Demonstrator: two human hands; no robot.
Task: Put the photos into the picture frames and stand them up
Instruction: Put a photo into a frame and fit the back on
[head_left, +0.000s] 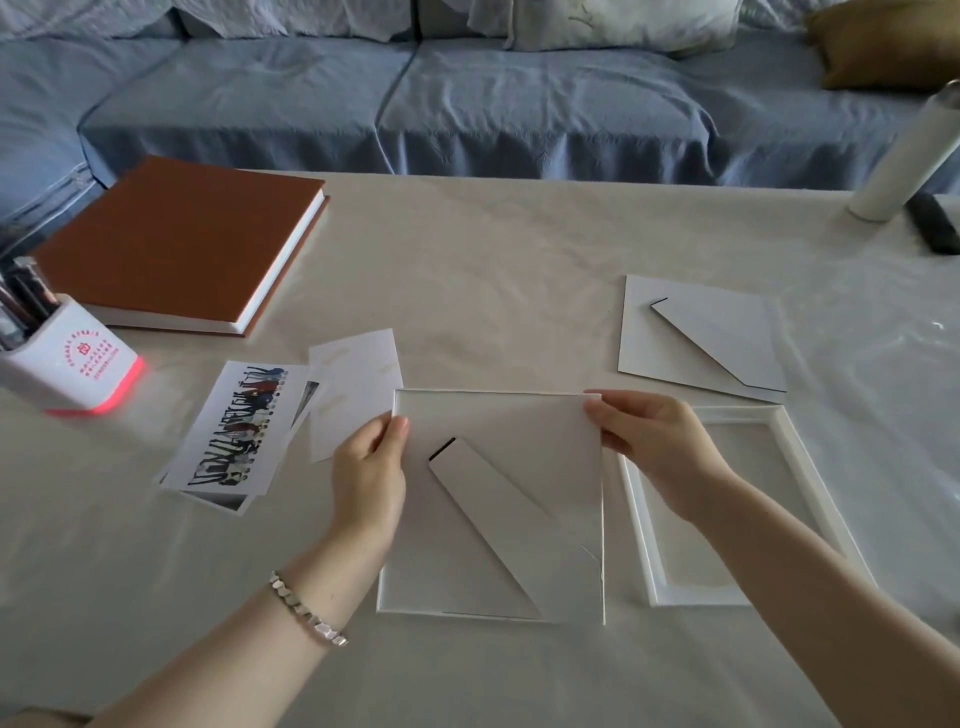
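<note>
On the table, your left hand (370, 470) and right hand (655, 447) pinch the flat white backing board (524, 467); its slanted stand flap (493, 525) lies flush.

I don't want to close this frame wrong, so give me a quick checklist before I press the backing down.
1. Left hand and right hand both pinch the backing board at its top corners: ok.
2. Backing board seated in the white frame: not ok, fingers hold its top edge.
3. Photo under the backing board: cannot tell, hidden.
4. Stand leg flat against the backing board: ok.
5. Loose photos lying to the left, within reach: ok.
</note>
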